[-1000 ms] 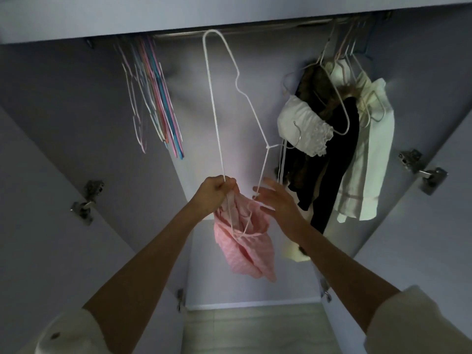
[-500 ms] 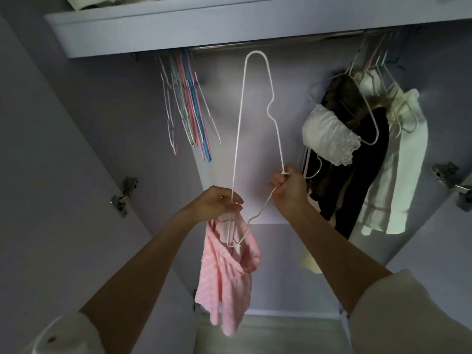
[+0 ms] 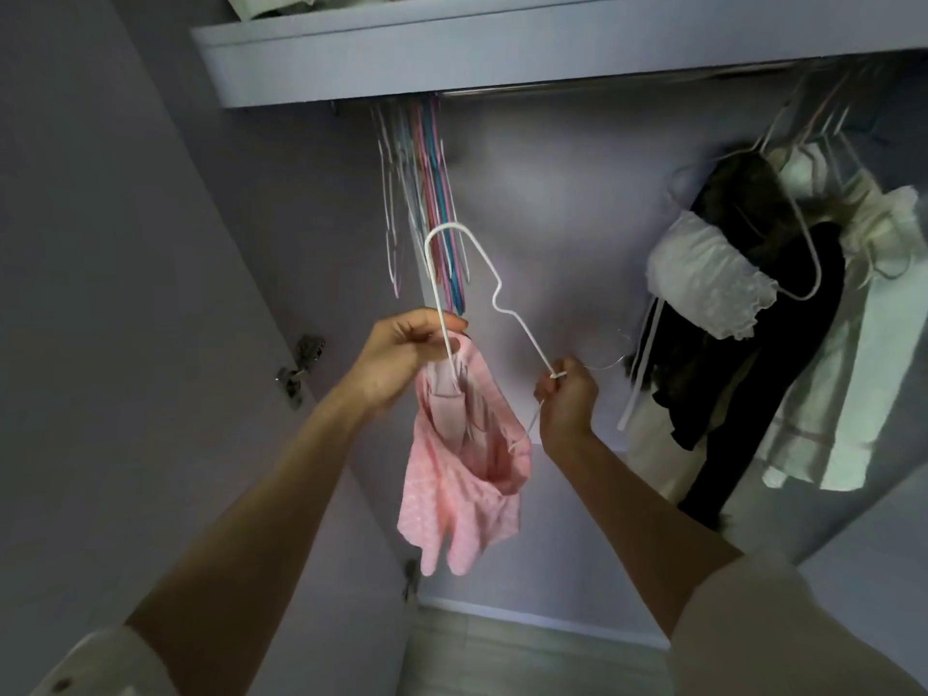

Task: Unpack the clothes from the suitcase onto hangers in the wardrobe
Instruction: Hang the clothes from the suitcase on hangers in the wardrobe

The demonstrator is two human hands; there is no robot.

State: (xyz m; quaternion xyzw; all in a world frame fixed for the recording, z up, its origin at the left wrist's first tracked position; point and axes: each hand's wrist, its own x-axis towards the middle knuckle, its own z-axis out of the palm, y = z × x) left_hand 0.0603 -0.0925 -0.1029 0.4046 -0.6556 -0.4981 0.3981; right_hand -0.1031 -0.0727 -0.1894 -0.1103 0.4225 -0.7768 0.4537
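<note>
Left hand (image 3: 401,351), raised at centre frame, fingers curled round one long wire side of a white wire hanger (image 3: 489,278) together with the gathered top of a pink garment (image 3: 467,474). The garment hangs limp below this hand, its upper edge bunched at the wire; whether it is fully threaded onto the hanger cannot be told.

Right hand (image 3: 567,399), lower and to the right, pinching the hanger at its twisted neck; the hook itself is hidden behind or below this hand. The hanger stands on end: its long axis runs up and to the left, from the neck in the right hand to the rounded shoulder tip above the left hand.

Wardrobe rail (image 3: 602,85), directly above both hands under the shelf (image 3: 401,47), well apart from the hanger. The free stretch of rail lies between the bundle of empty coloured hangers (image 3: 432,193) on the left and the hung clothes (image 3: 753,303), dark and white, on the right.

Judgement: the garment is being fitted onto the hanger. The hanger must be turned level, hook uppermost, before it goes up to the rail; the right hand, at the neck, is better placed to lift it.
</note>
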